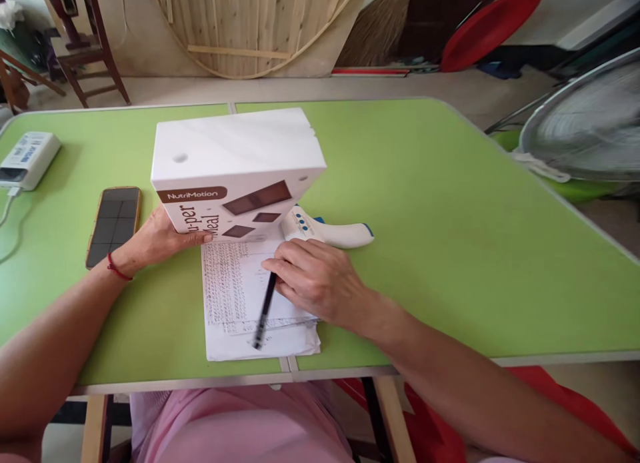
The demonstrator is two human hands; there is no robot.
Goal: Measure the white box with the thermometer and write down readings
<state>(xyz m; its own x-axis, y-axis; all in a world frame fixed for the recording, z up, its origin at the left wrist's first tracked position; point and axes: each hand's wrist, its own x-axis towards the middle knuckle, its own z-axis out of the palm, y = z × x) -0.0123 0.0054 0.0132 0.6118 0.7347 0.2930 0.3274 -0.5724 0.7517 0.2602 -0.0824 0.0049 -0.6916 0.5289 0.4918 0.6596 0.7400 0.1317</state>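
Head view: white cardboard box [237, 176] gets gripped, seemingly steadied, by left hand [156, 235], slim black pen [265, 311] by right hand [317, 278] towards green table's near edge [345, 372], steadiness needed.

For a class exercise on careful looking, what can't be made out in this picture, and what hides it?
All in the head view:
Left hand: most fingers hidden behind the white box.
Pen: upper end hidden by the right hand; lower end blurred.
White-and-blue device: partly hidden by the box.
Papers: writing too small to read.
Fan: inside blurred, cut off by the right edge.
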